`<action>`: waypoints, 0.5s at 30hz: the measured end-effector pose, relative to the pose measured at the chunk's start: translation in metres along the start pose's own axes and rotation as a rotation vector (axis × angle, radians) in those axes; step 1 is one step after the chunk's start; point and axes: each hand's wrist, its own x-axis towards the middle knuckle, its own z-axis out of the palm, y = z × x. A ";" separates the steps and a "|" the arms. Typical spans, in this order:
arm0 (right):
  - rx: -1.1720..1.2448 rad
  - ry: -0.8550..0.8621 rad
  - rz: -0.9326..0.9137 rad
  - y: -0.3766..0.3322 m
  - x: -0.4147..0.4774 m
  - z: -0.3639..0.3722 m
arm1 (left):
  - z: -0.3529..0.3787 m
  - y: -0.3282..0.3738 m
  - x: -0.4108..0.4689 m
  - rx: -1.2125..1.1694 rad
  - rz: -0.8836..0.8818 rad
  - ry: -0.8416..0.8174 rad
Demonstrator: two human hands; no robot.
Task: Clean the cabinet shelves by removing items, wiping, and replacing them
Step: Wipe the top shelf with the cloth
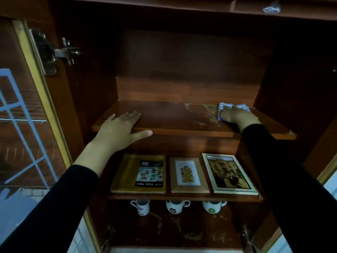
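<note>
Dark red-brown wood lined the open cabinet (191,70), its door (23,110) swung out at the far left with a metal hinge (52,52) on the inner edge. On the top shelf (167,115) the left hand (118,128) lay flat near the left end, palm down with its fingers straight and together, while the thumb stretched along the front edge and gripped nothing. Further right the shelf's finish was worn into a pale, flaking patch (200,114). Just past it, at the right end, the right hand (237,116) pressed palm down on a blue-and-white striped cloth (241,106). Its fingers were laid out over the fabric rather than curled around it, and the cloth showed beyond the fingertips toward the back.

One shelf down, on the middle shelf (182,197), three flat items lay side by side: a yellow food tray pack (124,174) at the left, a small brown frame (188,175) in the centre and a silver-edged photo frame (228,174) at the right.

Below that shelf's front edge three white mugs stood in a row — left mug (141,208), middle mug (176,206), right mug (213,206) — partly hidden by the board above.
</note>
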 end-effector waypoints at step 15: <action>0.134 -0.141 -0.628 -0.136 -0.063 0.031 | 0.004 0.000 -0.002 -0.004 -0.032 0.047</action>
